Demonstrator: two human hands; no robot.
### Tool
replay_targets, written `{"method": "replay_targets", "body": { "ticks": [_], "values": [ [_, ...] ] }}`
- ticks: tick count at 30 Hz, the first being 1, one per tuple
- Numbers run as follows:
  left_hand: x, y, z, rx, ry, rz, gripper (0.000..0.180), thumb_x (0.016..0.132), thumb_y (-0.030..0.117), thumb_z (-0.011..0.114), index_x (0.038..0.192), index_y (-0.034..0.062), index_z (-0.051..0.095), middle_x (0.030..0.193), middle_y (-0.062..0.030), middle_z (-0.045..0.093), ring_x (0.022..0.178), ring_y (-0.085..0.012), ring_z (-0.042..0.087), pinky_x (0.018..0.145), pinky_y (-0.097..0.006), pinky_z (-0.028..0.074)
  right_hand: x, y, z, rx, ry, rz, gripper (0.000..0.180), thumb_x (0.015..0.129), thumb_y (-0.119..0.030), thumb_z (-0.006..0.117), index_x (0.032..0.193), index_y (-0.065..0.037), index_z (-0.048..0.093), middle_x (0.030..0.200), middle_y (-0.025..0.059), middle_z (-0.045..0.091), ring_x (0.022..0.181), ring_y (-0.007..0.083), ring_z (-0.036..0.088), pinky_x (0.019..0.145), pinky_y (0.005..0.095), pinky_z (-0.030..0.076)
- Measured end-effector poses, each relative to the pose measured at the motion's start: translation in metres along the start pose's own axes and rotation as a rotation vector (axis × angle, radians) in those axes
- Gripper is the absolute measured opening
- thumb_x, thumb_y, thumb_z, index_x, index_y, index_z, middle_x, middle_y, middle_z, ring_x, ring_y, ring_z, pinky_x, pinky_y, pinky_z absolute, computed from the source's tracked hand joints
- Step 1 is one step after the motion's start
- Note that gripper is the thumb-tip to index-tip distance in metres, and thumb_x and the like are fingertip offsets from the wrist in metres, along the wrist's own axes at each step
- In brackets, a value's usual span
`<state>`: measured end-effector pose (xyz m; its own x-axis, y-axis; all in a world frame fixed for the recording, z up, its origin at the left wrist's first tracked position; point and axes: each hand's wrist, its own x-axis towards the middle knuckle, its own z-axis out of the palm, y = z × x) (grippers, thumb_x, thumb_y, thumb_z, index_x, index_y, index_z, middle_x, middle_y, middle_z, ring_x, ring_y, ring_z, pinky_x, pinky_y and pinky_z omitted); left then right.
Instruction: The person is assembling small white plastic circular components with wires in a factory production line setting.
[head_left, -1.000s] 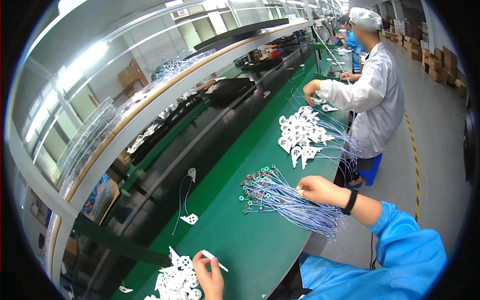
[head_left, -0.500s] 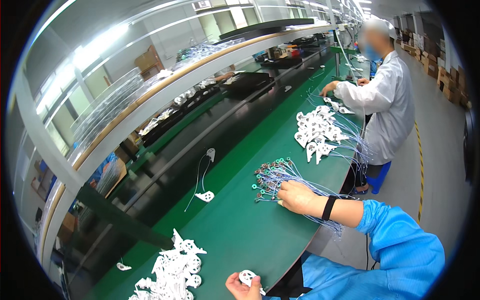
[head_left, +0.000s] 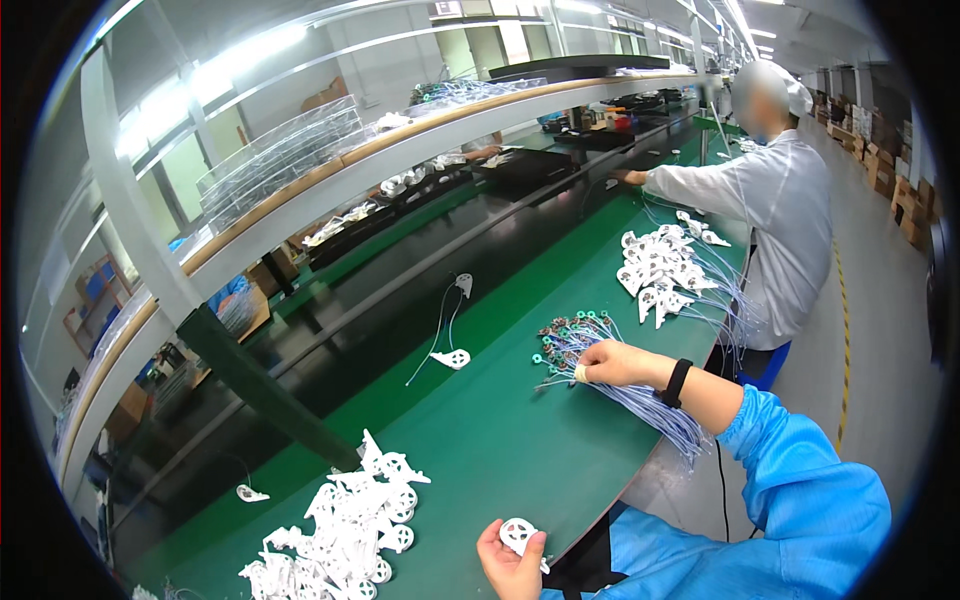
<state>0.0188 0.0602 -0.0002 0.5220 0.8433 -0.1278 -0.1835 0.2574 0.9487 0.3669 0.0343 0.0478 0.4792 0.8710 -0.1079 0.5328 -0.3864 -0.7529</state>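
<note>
My left hand (head_left: 510, 560) is at the near edge of the green bench (head_left: 480, 440) and holds a small white round plastic part (head_left: 520, 535). To its left lies a pile of similar white parts (head_left: 340, 525). My right hand (head_left: 610, 362) rests on a bundle of thin pale blue wires (head_left: 640, 400) with small ring ends (head_left: 565, 335), fingers pinching the wires. I wear a blue sleeve and a black wristband (head_left: 677, 382).
A person in white (head_left: 770, 200) works further along the bench, beside another heap of white parts with wires (head_left: 660, 270). One wired white part (head_left: 452, 357) lies on the dark conveyor strip. A shelf with trays (head_left: 300, 150) runs above.
My left hand has drawn back from the pile of white parts to the bench edge with a white part in it. My right hand has settled onto the wire bundle.
</note>
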Motion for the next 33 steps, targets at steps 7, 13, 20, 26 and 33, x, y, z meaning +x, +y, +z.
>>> {"method": "replay_targets", "body": {
  "ticks": [7, 13, 20, 26, 33],
  "values": [
    [0.005, -0.012, -0.009, -0.040, -0.037, 0.074, 0.052, 0.080, -0.006, 0.065, 0.124, 0.0027, 0.038, 0.104, -0.0091, 0.054, 0.085, -0.0134, 0.056, 0.072, -0.024, 0.049, -0.013, 0.005, -0.026, 0.443, 0.094, 0.036, 0.015, 0.089, -0.017, 0.058, 0.089, -0.002, 0.061, 0.087, 0.0045, 0.065, 0.074, 0.0075, 0.053, 0.063, 0.0238, 0.041],
    [-0.001, -0.002, -0.002, -0.060, 0.011, 0.101, 0.050, 0.087, -0.003, 0.058, 0.127, 0.0070, 0.031, 0.088, -0.0066, 0.053, 0.058, -0.0110, 0.051, 0.051, -0.022, 0.044, -0.058, -0.044, -0.091, 0.446, 0.259, -0.076, 0.023, 0.097, -0.028, 0.045, 0.099, -0.005, 0.047, 0.080, 0.0069, 0.064, 0.065, 0.0105, 0.060, 0.053, 0.0212, 0.041],
    [-0.007, -0.017, 0.025, -0.173, -0.098, -0.011, 0.036, 0.092, 0.003, 0.054, 0.119, 0.0107, 0.031, 0.079, -0.0046, 0.049, 0.052, -0.0097, 0.045, 0.046, -0.024, 0.040, -0.128, -0.071, -0.136, 0.922, 0.554, -0.516, 0.014, 0.096, -0.021, 0.050, 0.096, -0.008, 0.045, 0.075, 0.0037, 0.051, 0.062, 0.0113, 0.048, 0.054, 0.0225, 0.040],
    [-0.022, -0.018, 0.050, -0.297, -0.199, -0.279, 0.035, 0.091, 0.002, 0.055, 0.116, 0.0121, 0.032, 0.085, -0.0049, 0.051, 0.062, -0.0120, 0.051, 0.049, -0.023, 0.042, -0.151, -0.072, -0.103, 1.060, 0.525, -0.619, 0.013, 0.098, -0.020, 0.045, 0.097, -0.007, 0.042, 0.075, 0.0049, 0.051, 0.062, 0.0129, 0.048, 0.056, 0.0243, 0.039],
    [-0.032, -0.029, 0.045, -0.220, -0.214, -0.247, 0.037, 0.089, -0.001, 0.055, 0.118, 0.0088, 0.034, 0.084, -0.0058, 0.052, 0.061, -0.0114, 0.051, 0.048, -0.023, 0.042, -0.121, -0.006, -0.076, 0.682, 0.541, -0.372, 0.013, 0.098, -0.020, 0.045, 0.095, -0.007, 0.041, 0.075, 0.0042, 0.055, 0.062, 0.0116, 0.052, 0.058, 0.0248, 0.042]
  ]
}}
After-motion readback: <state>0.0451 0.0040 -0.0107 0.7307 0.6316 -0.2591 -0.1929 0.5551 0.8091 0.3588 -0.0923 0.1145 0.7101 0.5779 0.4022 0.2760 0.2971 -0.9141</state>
